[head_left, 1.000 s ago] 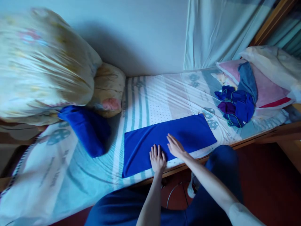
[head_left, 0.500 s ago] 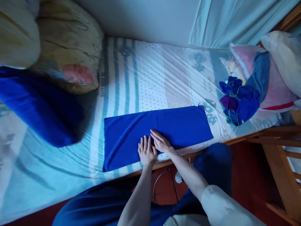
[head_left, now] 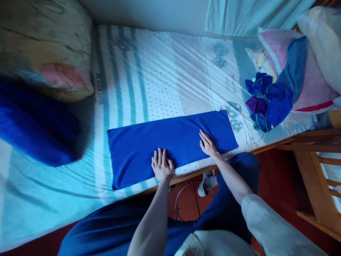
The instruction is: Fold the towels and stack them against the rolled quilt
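A long blue cloth (head_left: 170, 142), folded into a flat strip, lies on the striped bed sheet (head_left: 149, 81) near the bed's front edge. My left hand (head_left: 161, 166) lies flat and open on the strip's near edge, around its middle. Further right, my right hand (head_left: 208, 144) rests palm down with fingers stretched out on the same strip, close to its right end. Neither hand holds anything.
A rolled blue blanket (head_left: 34, 128) and a yellowish pillow (head_left: 48, 53) lie at the left. A crumpled heap of blue and purple clothes (head_left: 268, 103) sits at the right against a pink pillow (head_left: 306, 74). A wooden bed frame (head_left: 306, 138) borders the red floor.
My right hand has slid rightward along the blue strip, away from the left hand. The left hand stays put. The view has tilted further down.
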Demonstrator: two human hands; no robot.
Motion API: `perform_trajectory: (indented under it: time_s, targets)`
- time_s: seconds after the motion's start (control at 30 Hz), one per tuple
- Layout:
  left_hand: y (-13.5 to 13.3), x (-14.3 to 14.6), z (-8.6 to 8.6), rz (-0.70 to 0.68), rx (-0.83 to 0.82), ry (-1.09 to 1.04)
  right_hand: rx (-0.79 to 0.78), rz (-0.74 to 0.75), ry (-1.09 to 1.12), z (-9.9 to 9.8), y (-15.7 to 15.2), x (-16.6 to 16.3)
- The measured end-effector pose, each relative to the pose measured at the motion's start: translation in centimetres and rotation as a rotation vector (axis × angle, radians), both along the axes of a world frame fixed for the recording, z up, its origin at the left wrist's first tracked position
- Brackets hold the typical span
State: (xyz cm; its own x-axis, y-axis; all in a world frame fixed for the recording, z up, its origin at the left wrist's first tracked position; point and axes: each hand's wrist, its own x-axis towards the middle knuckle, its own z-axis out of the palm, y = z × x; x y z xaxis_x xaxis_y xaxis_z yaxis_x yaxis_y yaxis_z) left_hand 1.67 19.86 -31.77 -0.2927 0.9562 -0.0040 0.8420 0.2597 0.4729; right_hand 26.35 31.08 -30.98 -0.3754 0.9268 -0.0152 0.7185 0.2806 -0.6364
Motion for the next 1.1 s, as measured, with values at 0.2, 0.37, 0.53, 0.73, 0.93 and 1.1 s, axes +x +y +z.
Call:
perform_trajectory:
  time_s: [0.2,0.37,0.53,0.73,0.93,1.1]
  targets:
    - [0.0,0.0,0.1,0.005,0.014,0.001,0.069,-0.070,-0.085,0.2,1.0,5.0]
    - [0.1,0.0,0.3,0.006,-0.008,-0.012,0.092,-0.178,-0.177,0.1,1.8,9.1]
    - [0.1,0.1,0.4,0.011,0.005,-0.021,0.098,-0.334,-0.266,-0.2,2.5,12.1]
    - [0.2,0.2,0.0,0.025,0.103,-0.080,0.210,-0.470,-0.285,-1.2,3.0,13.0]
    - [0.2,0.2,-0.3,0.024,0.124,-0.088,0.181,-0.639,-0.268,-0.7,4.1,12.6]
    - [0.3,0.2,-0.4,0.023,0.148,-0.085,0.228,-0.599,-0.324,0.0,1.9,3.7]
